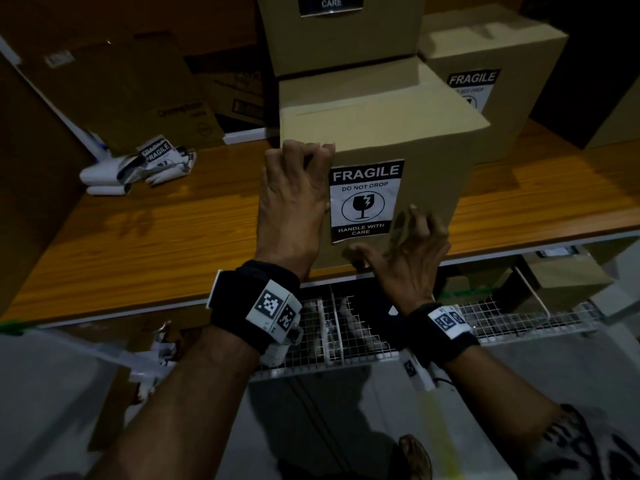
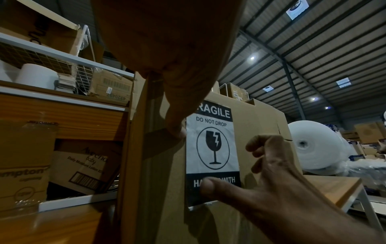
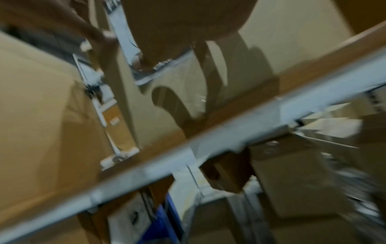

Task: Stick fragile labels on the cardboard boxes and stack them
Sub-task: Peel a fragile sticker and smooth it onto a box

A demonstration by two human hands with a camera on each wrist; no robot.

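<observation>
The box (image 1: 381, 123) is sitting on the desk (image 1: 173, 237), its label (image 1: 365, 199) already on. The left hand (image 1: 294, 199) is gripping its top edge. The right hand (image 1: 405, 261), fingers spread, is pressing its front. Stacking is waiting.

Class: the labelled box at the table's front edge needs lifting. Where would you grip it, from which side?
Probably take the box by its left and right walls, low down, from the front: flat sides are free, other boxes crowd behind.

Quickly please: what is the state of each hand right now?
Left hand: fingers curled over the top edge of the cardboard box, holding it.
Right hand: open, thumb pressing the fragile label, holding nothing.
</observation>
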